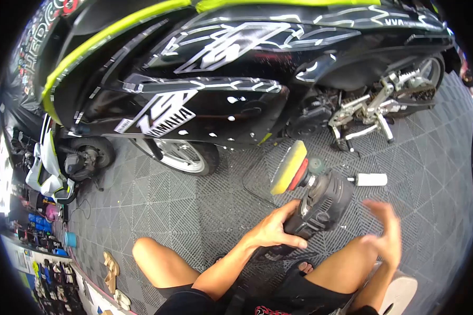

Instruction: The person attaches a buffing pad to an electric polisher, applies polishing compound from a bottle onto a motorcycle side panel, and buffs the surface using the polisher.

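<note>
My left hand (pixel 274 229) is wrapped round the black body of a power polisher (pixel 326 203), held above the floor between my knees. Its yellow foam pad (pixel 290 170) on a red backing plate tilts up toward the motorcycle, apart from it. My right hand (pixel 386 233) is raised to the right of the polisher, fingers spread and a little blurred, holding nothing. In front stands a black motorcycle (pixel 236 113) with white YAMAHA lettering. Several white blobs (pixel 233 100) dot its lower fairing. A white bottle (pixel 370 179) lies on the floor beyond my right hand.
Grey patterned tiles (pixel 131 210) cover the floor, with a thin dark cable (pixel 255 193) near the polisher. Another motorcycle (pixel 50 168) stands at left. Tan sandals (pixel 110 270) and a blue container (pixel 70 240) lie lower left, by shelves of supplies (pixel 52 278).
</note>
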Motion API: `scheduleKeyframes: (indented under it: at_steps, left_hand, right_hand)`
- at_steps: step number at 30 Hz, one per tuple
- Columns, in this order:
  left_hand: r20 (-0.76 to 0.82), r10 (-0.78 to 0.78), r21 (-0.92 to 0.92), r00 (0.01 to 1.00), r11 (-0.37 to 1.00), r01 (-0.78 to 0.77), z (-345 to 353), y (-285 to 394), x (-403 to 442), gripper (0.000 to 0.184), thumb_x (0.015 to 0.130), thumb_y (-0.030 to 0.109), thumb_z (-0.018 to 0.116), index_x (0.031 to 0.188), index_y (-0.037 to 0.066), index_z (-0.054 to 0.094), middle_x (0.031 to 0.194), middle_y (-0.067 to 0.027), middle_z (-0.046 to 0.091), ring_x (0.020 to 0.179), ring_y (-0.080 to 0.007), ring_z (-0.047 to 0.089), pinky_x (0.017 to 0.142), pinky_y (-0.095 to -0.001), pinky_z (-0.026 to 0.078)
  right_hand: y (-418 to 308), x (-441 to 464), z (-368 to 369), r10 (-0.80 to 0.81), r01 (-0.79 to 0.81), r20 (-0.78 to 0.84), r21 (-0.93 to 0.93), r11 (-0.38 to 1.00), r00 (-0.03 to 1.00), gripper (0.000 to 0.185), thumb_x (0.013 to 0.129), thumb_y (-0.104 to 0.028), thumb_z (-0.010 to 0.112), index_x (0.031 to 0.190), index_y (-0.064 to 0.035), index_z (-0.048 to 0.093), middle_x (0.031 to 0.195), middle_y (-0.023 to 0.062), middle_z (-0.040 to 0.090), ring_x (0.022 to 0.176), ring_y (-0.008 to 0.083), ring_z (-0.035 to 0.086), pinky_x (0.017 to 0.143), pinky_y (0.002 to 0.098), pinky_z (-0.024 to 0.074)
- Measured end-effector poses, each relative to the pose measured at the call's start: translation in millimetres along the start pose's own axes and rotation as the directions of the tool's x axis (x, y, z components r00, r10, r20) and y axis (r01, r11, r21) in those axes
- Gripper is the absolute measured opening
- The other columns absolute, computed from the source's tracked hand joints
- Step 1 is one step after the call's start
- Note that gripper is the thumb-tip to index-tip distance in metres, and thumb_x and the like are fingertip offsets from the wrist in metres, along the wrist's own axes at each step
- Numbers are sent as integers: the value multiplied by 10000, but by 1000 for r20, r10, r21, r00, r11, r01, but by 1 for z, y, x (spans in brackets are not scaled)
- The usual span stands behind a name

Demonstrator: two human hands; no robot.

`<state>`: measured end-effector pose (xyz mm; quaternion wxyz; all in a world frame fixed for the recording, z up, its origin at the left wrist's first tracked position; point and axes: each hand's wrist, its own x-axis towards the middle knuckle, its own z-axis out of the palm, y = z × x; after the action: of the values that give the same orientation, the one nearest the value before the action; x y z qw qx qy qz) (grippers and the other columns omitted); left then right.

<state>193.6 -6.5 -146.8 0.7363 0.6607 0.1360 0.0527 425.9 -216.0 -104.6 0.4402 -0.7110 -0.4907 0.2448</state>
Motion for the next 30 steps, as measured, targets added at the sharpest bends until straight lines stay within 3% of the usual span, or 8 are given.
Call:
scheduleKeyframes:
  at_steps: [2, 4, 6, 12, 14, 26, 27, 30]
  left_hand:
    - [-49, 111, -125, 993, 985, -117, 5, 11, 2, 842, 645, 162, 858, 1329, -28, 407, 1213, -92, 557, 1153, -172, 493, 1011, -327, 367]
    - [-100, 193, -261, 976, 941, -213, 10, 17, 3, 845, 652, 163, 856, 1340, -27, 403, 1234, -87, 548, 1158, -168, 493, 1018, -326, 365]
    - [-95, 233, -323, 968, 912, -251, 2, 17, 8, 866, 651, 160, 865, 1357, -20, 398, 1267, -82, 536, 1174, -164, 489, 1032, -328, 360]
    - [-188, 264, -314, 946, 897, -312, -46, 24, -3, 937, 545, 255, 929, 1309, -17, 461, 1258, -102, 566, 1150, -194, 538, 996, -362, 432]
    - [-193, 305, -291, 933, 890, -351, -65, 19, 4, 1060, 553, 494, 879, 1344, -29, 407, 1271, -223, 541, 1151, -310, 549, 994, -427, 441]
    - [-269, 171, 151, 948, 979, -133, -40, 37, 8, 849, 551, 211, 902, 1272, 7, 501, 1175, -82, 591, 1103, -164, 521, 976, -329, 408]
    - [-263, 295, 250, 919, 940, -230, -41, 31, 4, 838, 546, 198, 909, 1267, 26, 515, 1170, -87, 601, 1090, -172, 545, 978, -342, 422]
    - [-308, 514, 379, 800, 838, -392, -44, 23, -8, 825, 562, 196, 909, 1270, 37, 516, 1192, -94, 599, 1094, -190, 561, 987, -364, 433]
  right_hand:
    - [-13, 4, 36, 114, -82, 252, -132, 988, 961, 897, 570, -282, 904, 1275, 34, 448, 1184, 176, 603, 1112, 309, 580, 985, 435, 434]
    - [17, 5, 120, -86, -104, 213, 742, 662, 973, 1007, 530, -246, 929, 1335, 14, 381, 1217, 145, 567, 1115, 283, 562, 978, 419, 434]
    - [-17, 14, 148, -90, -55, 143, 776, 629, 986, 947, 560, -146, 909, 1319, 23, 369, 1230, 144, 537, 1091, 242, 557, 945, 403, 450]
    - [-49, 49, 170, -87, 80, -17, 586, 806, 996, 734, 630, -142, 838, 1214, 23, 425, 1109, 151, 586, 1021, 230, 589, 886, 357, 481]
    - [-65, 66, 161, -115, 120, -36, 355, 927, 993, 767, 620, -226, 838, 1206, 46, 424, 1025, 239, 609, 935, 313, 642, 833, 395, 502]
    - [4, 67, 212, -101, 214, -277, 416, 884, 956, 649, 631, -140, 826, 1155, 35, 485, 966, 168, 645, 832, 267, 654, 729, 370, 517]
    - [13, 74, 211, -343, 395, -230, 239, 887, 911, 675, 622, -116, 822, 1193, 25, 491, 986, 159, 647, 865, 262, 651, 760, 368, 513]
    - [46, 85, 230, -316, 353, -224, 149, 924, 922, 755, 571, -87, 825, 1231, -1, 471, 1129, 201, 577, 978, 346, 577, 848, 431, 475]
